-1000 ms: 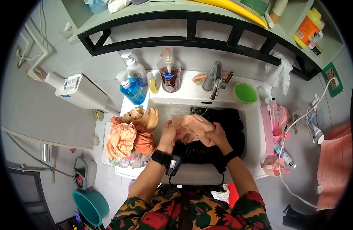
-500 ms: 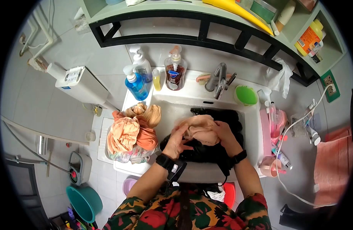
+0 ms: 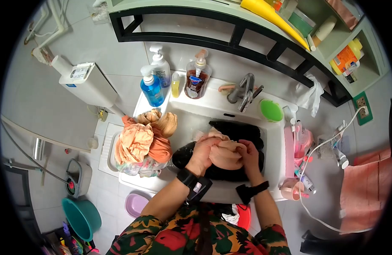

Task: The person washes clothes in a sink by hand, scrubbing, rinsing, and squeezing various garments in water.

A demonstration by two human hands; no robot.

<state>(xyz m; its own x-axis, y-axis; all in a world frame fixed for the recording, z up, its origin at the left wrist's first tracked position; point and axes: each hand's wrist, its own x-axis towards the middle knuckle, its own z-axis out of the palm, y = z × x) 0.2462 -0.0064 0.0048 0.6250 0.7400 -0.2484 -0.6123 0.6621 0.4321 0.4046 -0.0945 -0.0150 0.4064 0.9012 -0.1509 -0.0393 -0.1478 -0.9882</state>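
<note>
My left grip [image 3: 202, 154], spread moments ago, joins my right grip [image 3: 249, 156] pinching the rounded, rumpled peach cloth [image 3: 225, 157]. Both sides are secured.

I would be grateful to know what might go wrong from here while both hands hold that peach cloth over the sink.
The light peach cloth, in the left hand and right hand, is over soft black fabric in the white sink; dye might transfer, or the two could tangle. The loose pile of orange and peach cloth at the sink's left edge could slip if bumped.
</note>
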